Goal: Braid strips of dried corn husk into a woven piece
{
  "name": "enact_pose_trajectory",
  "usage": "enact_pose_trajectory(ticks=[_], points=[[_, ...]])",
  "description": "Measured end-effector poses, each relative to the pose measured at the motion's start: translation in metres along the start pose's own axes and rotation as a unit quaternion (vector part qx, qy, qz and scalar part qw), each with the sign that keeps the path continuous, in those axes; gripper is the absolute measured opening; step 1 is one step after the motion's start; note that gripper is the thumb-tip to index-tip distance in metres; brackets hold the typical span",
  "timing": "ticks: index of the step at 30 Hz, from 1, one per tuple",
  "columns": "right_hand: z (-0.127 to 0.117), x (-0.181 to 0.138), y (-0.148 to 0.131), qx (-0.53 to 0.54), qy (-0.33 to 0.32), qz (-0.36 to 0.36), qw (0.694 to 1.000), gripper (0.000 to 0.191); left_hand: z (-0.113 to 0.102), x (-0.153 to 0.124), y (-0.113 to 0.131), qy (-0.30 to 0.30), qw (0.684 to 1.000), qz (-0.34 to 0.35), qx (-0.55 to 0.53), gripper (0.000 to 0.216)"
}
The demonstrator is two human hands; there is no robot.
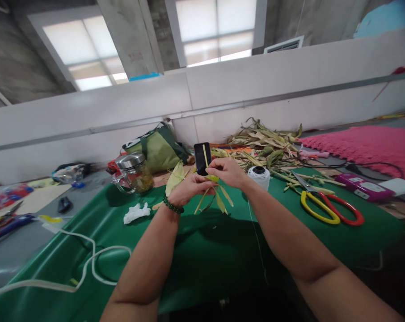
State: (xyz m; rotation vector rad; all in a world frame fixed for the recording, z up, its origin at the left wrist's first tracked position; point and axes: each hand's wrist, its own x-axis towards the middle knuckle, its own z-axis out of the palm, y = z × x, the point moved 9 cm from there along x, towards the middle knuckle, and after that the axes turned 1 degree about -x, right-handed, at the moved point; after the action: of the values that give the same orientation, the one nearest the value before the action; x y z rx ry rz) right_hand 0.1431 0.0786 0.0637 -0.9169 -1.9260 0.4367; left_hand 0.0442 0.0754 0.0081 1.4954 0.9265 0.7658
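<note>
My left hand (pixel 189 188), with a dark green bead bracelet at its wrist, is closed around a small bunch of yellow-green corn husk strips (pixel 221 203). The ends of the bunch fan out below the fingers. Just to its right, my right hand (pixel 228 173) pinches a narrow pale husk strip (pixel 204 153) that stands up from the bunch. Behind the strip a dark phone (pixel 199 162) is propped upright. A broad pale husk leaf (pixel 174 180) is beside my left hand. My right forearm partly covers a white thread spool (pixel 259 179), from which a loose thread runs down.
A green cloth (pixel 202 259) covers the table. Large scissors (pixel 331 208) with yellow and red handles lie at right, before a pile of dry husks (pixel 266 141). At left are a glass jar mug (pixel 135 176), a green bag (pixel 160 150), crumpled tissue (pixel 136 213) and a white cord (pixel 91 255).
</note>
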Motion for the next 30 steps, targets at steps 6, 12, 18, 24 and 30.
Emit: enact_pose_trajectory(ticks=[6, 12, 18, 24, 30], points=[[0.013, -0.002, -0.003, -0.015, -0.002, -0.023, 1.0, 0.015, 0.008, 0.005, 0.003, 0.006, 0.997, 0.053, 0.046, 0.01], [0.013, 0.0, 0.008, -0.012, -0.064, 0.024, 0.998, 0.028, -0.003, 0.008, -0.005, 0.03, 0.999, 0.03, -0.008, 0.013], [0.009, -0.005, 0.02, 0.054, -0.141, 0.063, 0.987, 0.035, -0.022, -0.001, 0.003, 0.084, 0.991, -0.003, -0.105, 0.038], [-0.001, -0.004, 0.008, 0.055, -0.098, 0.019, 0.993, 0.022, -0.021, -0.003, 0.005, 0.082, 0.996, 0.004, -0.047, 0.031], [-0.004, -0.002, -0.008, -0.029, -0.013, -0.066, 0.997, 0.013, -0.025, -0.001, 0.007, 0.085, 0.996, 0.038, 0.006, 0.017]])
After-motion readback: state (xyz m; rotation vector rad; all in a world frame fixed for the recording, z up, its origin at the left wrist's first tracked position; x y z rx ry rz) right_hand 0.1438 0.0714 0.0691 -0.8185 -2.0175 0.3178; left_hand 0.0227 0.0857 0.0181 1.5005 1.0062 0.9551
